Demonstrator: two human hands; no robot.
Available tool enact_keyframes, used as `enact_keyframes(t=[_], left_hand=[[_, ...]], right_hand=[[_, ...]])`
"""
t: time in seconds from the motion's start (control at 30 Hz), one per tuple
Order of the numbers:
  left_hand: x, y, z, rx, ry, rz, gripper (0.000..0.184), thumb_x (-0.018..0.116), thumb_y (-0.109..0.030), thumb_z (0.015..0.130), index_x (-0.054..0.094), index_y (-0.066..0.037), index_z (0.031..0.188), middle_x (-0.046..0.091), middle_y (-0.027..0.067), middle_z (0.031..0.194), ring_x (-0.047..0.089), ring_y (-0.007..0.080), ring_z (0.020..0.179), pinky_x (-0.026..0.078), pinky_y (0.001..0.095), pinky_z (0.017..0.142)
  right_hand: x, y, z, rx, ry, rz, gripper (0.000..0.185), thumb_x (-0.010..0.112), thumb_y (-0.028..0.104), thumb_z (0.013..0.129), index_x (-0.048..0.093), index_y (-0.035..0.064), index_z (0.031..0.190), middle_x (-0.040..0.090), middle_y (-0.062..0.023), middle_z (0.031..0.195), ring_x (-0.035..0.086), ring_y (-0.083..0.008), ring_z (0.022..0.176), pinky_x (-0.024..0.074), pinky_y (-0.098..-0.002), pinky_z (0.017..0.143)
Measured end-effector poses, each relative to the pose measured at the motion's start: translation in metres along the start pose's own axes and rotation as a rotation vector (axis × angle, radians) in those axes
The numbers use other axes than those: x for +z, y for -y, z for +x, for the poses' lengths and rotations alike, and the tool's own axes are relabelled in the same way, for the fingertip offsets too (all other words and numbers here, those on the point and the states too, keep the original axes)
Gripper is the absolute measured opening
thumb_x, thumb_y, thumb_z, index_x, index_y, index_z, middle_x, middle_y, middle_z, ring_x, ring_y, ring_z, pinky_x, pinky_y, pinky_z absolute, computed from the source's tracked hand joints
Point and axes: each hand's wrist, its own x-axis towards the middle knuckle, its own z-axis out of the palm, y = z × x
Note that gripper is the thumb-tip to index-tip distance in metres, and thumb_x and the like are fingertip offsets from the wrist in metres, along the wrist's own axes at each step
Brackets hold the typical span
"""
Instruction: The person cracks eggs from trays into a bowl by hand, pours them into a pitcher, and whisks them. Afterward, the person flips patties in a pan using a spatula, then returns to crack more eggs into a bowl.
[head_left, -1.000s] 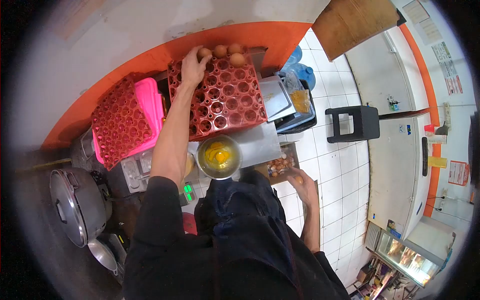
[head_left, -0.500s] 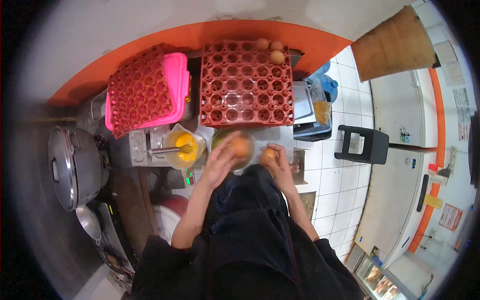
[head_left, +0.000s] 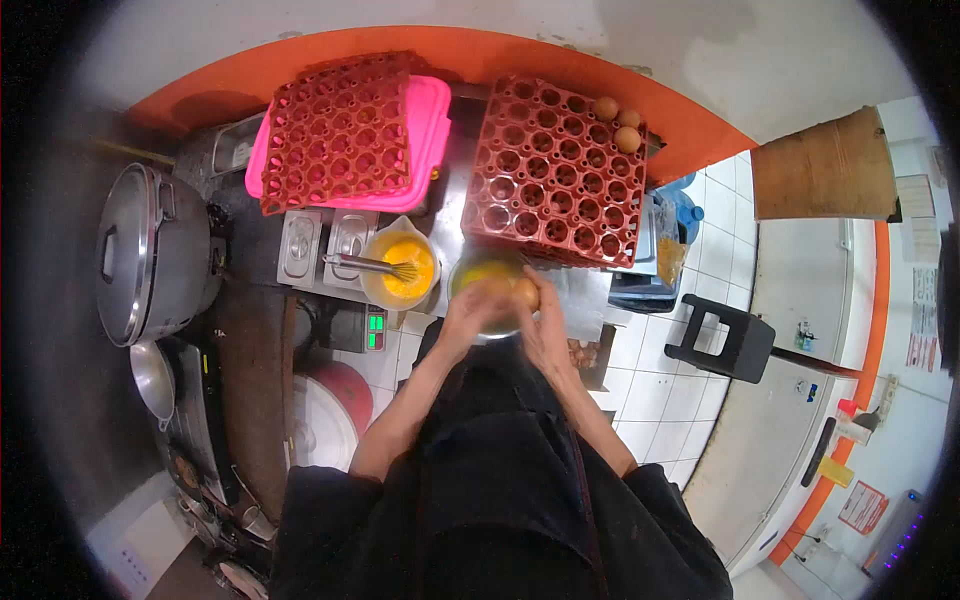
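Over the metal bowl [head_left: 486, 268], which has yellow egg in it, both hands are close together. My left hand [head_left: 482, 305] is blurred, and what its fingers hold, if anything, cannot be made out. My right hand [head_left: 545, 325] is closed on a brown egg [head_left: 527, 293] at the bowl's right side. Behind the bowl stands a stack of red egg trays [head_left: 560, 170], with three eggs [head_left: 627, 139] at its back right corner. Left of the bowl, a jug [head_left: 425, 291] holds beaten yellow egg and a whisk [head_left: 375, 265].
Another red tray [head_left: 340, 135] lies on a pink lid [head_left: 430, 125] at the back left. A large lidded pot [head_left: 150, 255] is far left. A scale [head_left: 373, 328] shows green digits. A black stool [head_left: 722, 340] and a box of eggshells [head_left: 582, 352] are at right.
My left hand took an egg from the tray stack and brought it to the bowl. My right hand came in from the lower right to the bowl. The view has shifted.
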Motion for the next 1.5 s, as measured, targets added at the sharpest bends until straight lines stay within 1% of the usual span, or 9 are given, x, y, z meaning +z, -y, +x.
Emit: enact_keyframes(t=[0.17,0.23,0.33,0.57,0.63,0.8,0.87,1.17,1.5], left_hand=[[-0.001,-0.006,-0.001,-0.03,0.029,-0.07,0.047,0.061,-0.017,0.098,0.045,0.003,0.137,0.06,0.0116,0.126,0.062,0.0171,0.111,0.054,0.0298,0.092],[-0.002,-0.007,-0.001,-0.061,0.021,-0.065,0.047,0.061,-0.017,0.098,0.044,0.003,0.138,0.06,0.0115,0.127,0.062,0.0174,0.112,0.054,0.0303,0.092],[-0.003,-0.008,-0.002,-0.05,-0.033,-0.117,0.047,0.062,-0.017,0.098,0.045,0.003,0.137,0.06,0.0114,0.127,0.062,0.0172,0.112,0.054,0.0299,0.093],[-0.017,-0.001,0.006,-0.071,0.008,0.014,0.046,0.06,-0.018,0.098,0.046,0.002,0.138,0.059,0.0121,0.127,0.061,0.0175,0.112,0.053,0.0306,0.095],[-0.025,0.004,0.01,-0.095,-0.026,0.055,0.046,0.061,-0.02,0.098,0.048,0.0,0.138,0.06,0.0132,0.127,0.062,0.0168,0.11,0.054,0.0307,0.094],[-0.027,-0.007,0.013,-0.117,0.085,0.246,0.049,0.065,-0.02,0.096,0.049,0.002,0.136,0.064,0.014,0.121,0.064,0.016,0.106,0.054,0.0281,0.09],[-0.026,-0.009,0.014,-0.119,0.109,0.325,0.049,0.066,-0.019,0.095,0.05,0.002,0.136,0.065,0.0137,0.118,0.065,0.0162,0.104,0.054,0.027,0.088],[-0.007,-0.037,0.007,0.091,0.137,0.54,0.047,0.072,-0.014,0.087,0.058,0.001,0.129,0.069,0.0125,0.111,0.069,0.0158,0.088,0.055,0.0291,0.077],[-0.011,-0.006,0.014,0.258,-0.005,0.874,0.046,0.073,-0.013,0.08,0.062,0.005,0.12,0.065,0.0196,0.111,0.071,0.0284,0.09,0.058,0.0338,0.079]], right_hand=[[0.011,-0.005,-0.003,-0.04,-0.139,0.026,0.047,0.059,0.021,0.097,0.045,-0.0022,0.136,0.054,-0.0241,0.125,0.055,-0.0361,0.117,0.0437,-0.0398,0.099],[0.009,-0.008,-0.003,-0.008,0.057,-0.048,0.047,0.06,0.021,0.097,0.046,-0.0027,0.135,0.054,-0.024,0.126,0.056,-0.0349,0.116,0.0436,-0.0393,0.099],[0.01,-0.007,-0.003,0.079,-0.108,0.085,0.046,0.061,0.021,0.096,0.048,-0.0034,0.134,0.055,-0.0239,0.125,0.056,-0.0349,0.116,0.0435,-0.0397,0.099],[0.014,-0.024,0.001,-0.034,0.003,0.034,0.043,0.058,0.021,0.097,0.049,-0.0023,0.132,0.057,-0.022,0.12,0.057,-0.0337,0.112,0.0438,-0.0386,0.096],[0.004,-0.034,0.004,0.17,0.062,0.212,0.043,0.058,0.024,0.098,0.051,-0.0004,0.132,0.058,-0.0199,0.117,0.056,-0.0321,0.106,0.0441,-0.0362,0.093],[-0.011,-0.045,0.02,0.129,0.376,-0.044,0.045,0.059,0.03,0.095,0.054,0.0026,0.13,0.063,-0.021,0.109,0.061,-0.0323,0.097,0.0469,-0.039,0.089],[-0.004,-0.069,0.025,-0.195,0.356,-0.218,0.05,0.062,0.033,0.092,0.053,0.0044,0.131,0.066,-0.0229,0.107,0.064,-0.0389,0.099,0.0493,-0.0439,0.089],[-0.001,-0.068,0.032,0.047,0.394,-0.214,0.05,0.069,0.034,0.084,0.057,0.0068,0.125,0.068,-0.0219,0.107,0.063,-0.0423,0.103,0.0496,-0.0466,0.09],[0.017,-0.09,0.028,0.108,0.348,-0.122,0.053,0.073,0.033,0.08,0.057,0.006,0.122,0.068,-0.0237,0.101,0.065,-0.0431,0.097,0.0515,-0.0469,0.084]])
